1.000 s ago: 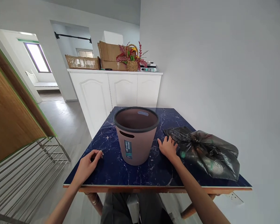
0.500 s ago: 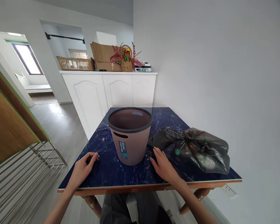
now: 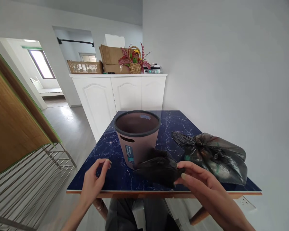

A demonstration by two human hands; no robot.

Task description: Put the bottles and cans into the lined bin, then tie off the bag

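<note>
A mauve trash bin (image 3: 141, 141) with a dark grey rim stands upright on the blue marbled table (image 3: 106, 147). My right hand (image 3: 204, 186) pinches a black plastic bag (image 3: 159, 168) by its right end. That bag is thin and crumpled, and it hangs in front of the bin's lower right side. My left hand (image 3: 93, 178) is left of the bin and apart from it, thumb and fingers curled together with nothing seen in them. Behind my right hand lies a filled, knotted black garbage bag (image 3: 216, 157), with bottle-like shapes showing through.
A white cabinet (image 3: 125, 93) stands beyond the table, bearing cardboard boxes (image 3: 85, 67) and a flower basket (image 3: 135, 67). A metal rack (image 3: 45, 173) is at the left, with a wooden board (image 3: 16, 118) by it. A wall runs along the right.
My right hand has picked up the black plastic bag from beside the bin and drawn it toward me. My left hand keeps its place, still curled. The view has shifted slightly.
</note>
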